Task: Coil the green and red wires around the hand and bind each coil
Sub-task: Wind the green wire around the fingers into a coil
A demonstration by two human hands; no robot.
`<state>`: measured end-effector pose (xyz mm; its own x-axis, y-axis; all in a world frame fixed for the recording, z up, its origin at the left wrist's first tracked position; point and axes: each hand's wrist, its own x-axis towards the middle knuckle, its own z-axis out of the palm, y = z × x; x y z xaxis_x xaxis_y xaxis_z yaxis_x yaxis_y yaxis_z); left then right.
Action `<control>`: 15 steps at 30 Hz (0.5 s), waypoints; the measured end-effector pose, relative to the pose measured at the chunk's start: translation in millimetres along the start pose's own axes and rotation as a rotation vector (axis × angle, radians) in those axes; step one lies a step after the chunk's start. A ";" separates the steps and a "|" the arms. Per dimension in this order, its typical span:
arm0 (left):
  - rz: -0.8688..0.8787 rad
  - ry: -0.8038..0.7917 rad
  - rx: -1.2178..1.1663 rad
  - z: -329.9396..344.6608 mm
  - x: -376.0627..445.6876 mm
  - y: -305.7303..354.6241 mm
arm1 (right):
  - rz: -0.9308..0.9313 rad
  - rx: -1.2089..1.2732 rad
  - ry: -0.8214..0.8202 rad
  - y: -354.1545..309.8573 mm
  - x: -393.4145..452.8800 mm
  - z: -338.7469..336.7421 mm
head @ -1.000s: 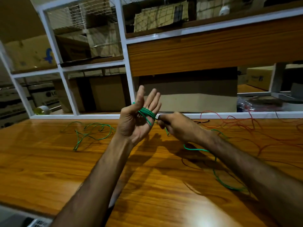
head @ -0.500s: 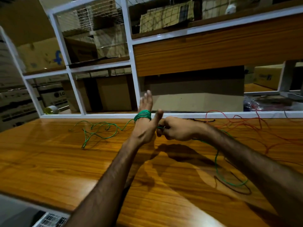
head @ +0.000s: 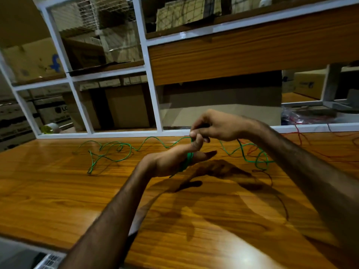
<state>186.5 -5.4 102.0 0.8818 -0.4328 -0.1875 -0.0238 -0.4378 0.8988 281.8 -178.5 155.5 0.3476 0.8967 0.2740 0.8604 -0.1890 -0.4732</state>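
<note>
Green wire [head: 108,152] wraps flat left hand [head: 171,162] — right hand [head: 215,127] above pinches it.

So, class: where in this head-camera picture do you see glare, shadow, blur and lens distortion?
Head view: glare on the wooden table near the bottom edge; dark arm shadows beneath the left hand and right hand; both hands slightly motion-blurred; the white shelf frame leans from wide-angle distortion.

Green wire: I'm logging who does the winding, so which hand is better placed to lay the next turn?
Probably the right hand: it pinches the green wire just above the left hand, whose straight fingers carry the coil.
</note>
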 end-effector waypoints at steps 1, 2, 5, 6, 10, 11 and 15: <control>0.025 -0.057 -0.121 0.3 -1.7 0.4 | -0.025 0.031 0.029 -0.3 -0.7 -0.4; 0.039 -0.103 -0.213 2.1 -5.5 3.2 | -0.046 0.057 0.058 -0.7 -1.3 -1.1; 0.143 -0.247 -0.474 6.8 -12.6 8.1 | -0.082 0.116 0.157 2.3 -0.7 0.1; 0.176 -0.274 -0.558 8.8 -13.0 9.2 | -0.083 0.133 0.178 0.8 -3.1 1.0; 0.450 -0.396 -0.807 17.1 -12.3 20.9 | 0.028 0.274 0.147 14.5 -11.4 9.6; 0.529 -0.396 -0.860 17.2 -12.7 25.6 | 0.025 0.239 0.145 17.7 -11.2 14.0; 0.711 -0.159 -1.011 5.1 -10.2 26.6 | 0.133 0.204 0.126 27.0 -1.5 32.4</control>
<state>174.4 -16.6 125.9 0.7537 -0.4466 0.4822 -0.0370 0.7036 0.7096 292.4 -172.0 115.1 0.5073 0.8102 0.2936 0.7153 -0.2059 -0.6678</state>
